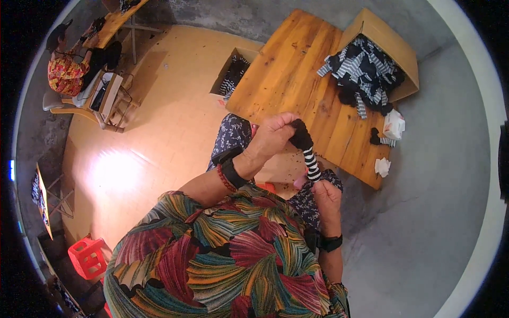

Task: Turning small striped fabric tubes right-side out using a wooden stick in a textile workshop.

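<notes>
Stretched between my two hands is a knitted sock (311, 162), black at one end and banded in black and white along its tube. My left hand (270, 137) is closed on the black end, over the near edge of the table. Lower and to the right, my right hand (327, 195) is closed round the striped end, above my lap. The sock slants from upper left to lower right. Most fingertips are hidden, turned away or wrapped into the cloth.
A wooden table (281, 58) stands ahead. On it a tipped cardboard box (405, 58) spills striped socks (366, 69); a tissue pack (394, 125) and crumpled tissue (382, 167) lie nearby. Another box (216, 87) sits left. A person (66, 74) works far left; a red stool (87, 258) stands behind.
</notes>
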Demonstrator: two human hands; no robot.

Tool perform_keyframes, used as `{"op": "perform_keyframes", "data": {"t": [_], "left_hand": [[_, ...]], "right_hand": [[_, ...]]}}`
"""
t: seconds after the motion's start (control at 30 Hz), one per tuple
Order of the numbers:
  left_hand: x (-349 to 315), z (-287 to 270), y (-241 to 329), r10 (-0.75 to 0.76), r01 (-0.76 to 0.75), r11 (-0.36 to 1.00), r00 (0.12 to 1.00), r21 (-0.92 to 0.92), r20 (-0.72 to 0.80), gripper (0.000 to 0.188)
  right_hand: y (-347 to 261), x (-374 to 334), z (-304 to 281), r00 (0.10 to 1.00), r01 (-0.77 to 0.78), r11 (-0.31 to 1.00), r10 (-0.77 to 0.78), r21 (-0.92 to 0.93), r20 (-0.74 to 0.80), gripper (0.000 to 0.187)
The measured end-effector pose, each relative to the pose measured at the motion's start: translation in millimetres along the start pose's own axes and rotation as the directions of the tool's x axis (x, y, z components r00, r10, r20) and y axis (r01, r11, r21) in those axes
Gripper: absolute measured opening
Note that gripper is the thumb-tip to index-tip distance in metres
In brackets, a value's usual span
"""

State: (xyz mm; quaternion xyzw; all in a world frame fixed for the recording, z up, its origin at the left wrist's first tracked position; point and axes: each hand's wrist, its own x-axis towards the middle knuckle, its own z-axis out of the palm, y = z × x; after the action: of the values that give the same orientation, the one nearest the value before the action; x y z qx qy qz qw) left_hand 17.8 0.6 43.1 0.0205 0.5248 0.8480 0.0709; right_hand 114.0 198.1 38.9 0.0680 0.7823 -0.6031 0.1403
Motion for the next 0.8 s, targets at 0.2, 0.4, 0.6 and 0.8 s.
{"op": "perform_keyframes", "data": {"t": [0.2,0.4,0.6,0.8], "left_hand": [[1,0,35,-0.220,0.191,0.915,0.975,0.355,0.043,0.020],[0,6,43,-0.176,0.142,0.934,0.981,0.327,0.078,0.022],[1,4,40,-0.246,0.232,0.949,0.968,0.212,0.044,0.021],[7,-8,37,-0.174,0.176,0.984,0.980,-0.008,0.096,0.016]], "right_hand": [[-18,-1,-8,0.996,0.090,0.986,-0.093,-0.140,-0.016,0.023],[1,6,0,0.986,0.163,0.983,-0.164,-0.090,-0.006,0.027],[8,9,30,0.906,-0.373,0.771,0.183,0.516,0.382,0.027],[-6,12,20,0.897,-0.377,0.733,0.138,0.566,0.420,0.028]]}}
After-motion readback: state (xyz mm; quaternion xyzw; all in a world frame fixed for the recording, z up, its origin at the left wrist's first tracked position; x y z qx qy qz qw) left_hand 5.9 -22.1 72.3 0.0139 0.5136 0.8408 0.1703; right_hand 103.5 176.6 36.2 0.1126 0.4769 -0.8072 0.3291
